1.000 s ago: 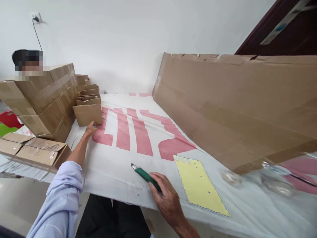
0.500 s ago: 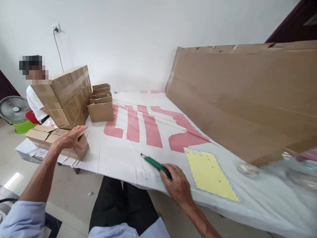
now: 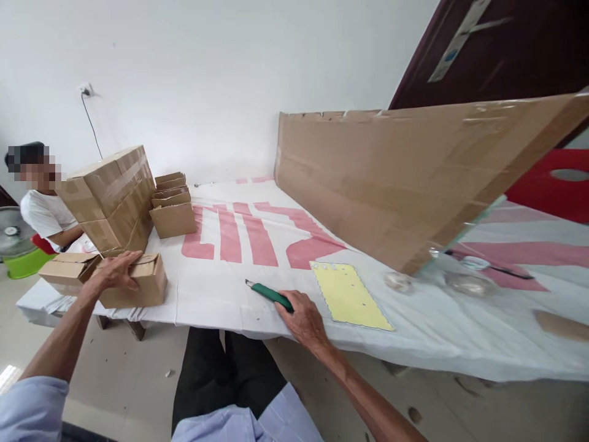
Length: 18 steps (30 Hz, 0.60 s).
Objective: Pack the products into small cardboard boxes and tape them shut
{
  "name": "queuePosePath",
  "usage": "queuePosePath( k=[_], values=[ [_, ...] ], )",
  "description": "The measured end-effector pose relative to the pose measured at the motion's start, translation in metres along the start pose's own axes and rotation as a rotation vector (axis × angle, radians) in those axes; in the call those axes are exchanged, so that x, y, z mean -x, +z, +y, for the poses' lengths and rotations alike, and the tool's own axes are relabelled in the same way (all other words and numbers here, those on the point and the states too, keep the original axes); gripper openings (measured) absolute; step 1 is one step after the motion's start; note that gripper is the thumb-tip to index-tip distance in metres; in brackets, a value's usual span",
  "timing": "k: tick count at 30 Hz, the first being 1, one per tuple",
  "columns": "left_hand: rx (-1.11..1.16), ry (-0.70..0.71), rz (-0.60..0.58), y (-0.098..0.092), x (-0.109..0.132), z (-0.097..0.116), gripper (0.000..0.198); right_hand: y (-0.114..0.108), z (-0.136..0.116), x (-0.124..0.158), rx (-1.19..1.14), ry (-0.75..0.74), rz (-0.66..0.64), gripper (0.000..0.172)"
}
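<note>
Far left: a seated person point(image 3: 43, 212) in a white top, behind the cartons and apart from the work.

Left hand point(image 3: 115, 272): laid palm down on top of a small carton point(image 3: 140, 290) standing at the left end of the bench point(image 3: 216, 307). The fingers point(image 3: 131, 269) are loosely spread over the top flaps and are not clamped round anything.

Behind it: a stack of taped cartons point(image 3: 115, 196). Just to its right is a row of folded cartons point(image 3: 172, 209), standing on edge one behind the other.

Bench covering: a white banner point(image 3: 257, 230) with large red lettering.

Right hand point(image 3: 306, 319): resting at the near edge of the bench, fingers closed over the rear of a green utility knife point(image 3: 269, 293). The knife lies low against the banner, its tip pointing left and away.

Just right of that hand: a yellow sheet point(image 3: 350, 296) lying flat, near the knife but not touching it.

Right: a long flat carton point(image 3: 391, 178) propped at a slant across the bench. A dark door point(image 3: 506, 49) stands behind it.
</note>
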<state>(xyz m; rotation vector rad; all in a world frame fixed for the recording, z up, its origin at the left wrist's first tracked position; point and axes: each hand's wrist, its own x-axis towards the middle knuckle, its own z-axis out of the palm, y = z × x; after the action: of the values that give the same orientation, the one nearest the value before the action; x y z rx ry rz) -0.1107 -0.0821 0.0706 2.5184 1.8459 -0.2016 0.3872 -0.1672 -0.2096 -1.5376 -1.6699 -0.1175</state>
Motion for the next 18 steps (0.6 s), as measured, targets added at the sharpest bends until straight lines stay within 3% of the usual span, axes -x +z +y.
queuePosePath(
  k=[6,9,11,14,18],
  values=[
    [0.105,0.159,0.192,0.027,-0.009,0.128,0.096,-0.002,-0.001,-0.002,-0.019,0.035,-0.018,0.027],
    [0.203,0.256,0.247,0.036,-0.009,0.167,0.094,-0.004,0.000,-0.003,-0.025,0.031,-0.014,0.027],
    [0.359,0.292,0.354,0.038,-0.003,0.166,0.095,-0.005,0.001,-0.002,-0.020,0.030,-0.011,0.027],
    [0.637,0.203,0.505,0.048,0.009,0.137,0.094,-0.003,0.002,-0.002,-0.003,0.040,-0.012,0.028],
    [1.030,0.089,0.396,0.083,0.015,0.104,0.107,-0.001,0.003,-0.002,0.023,0.052,-0.025,0.027]
  ],
)
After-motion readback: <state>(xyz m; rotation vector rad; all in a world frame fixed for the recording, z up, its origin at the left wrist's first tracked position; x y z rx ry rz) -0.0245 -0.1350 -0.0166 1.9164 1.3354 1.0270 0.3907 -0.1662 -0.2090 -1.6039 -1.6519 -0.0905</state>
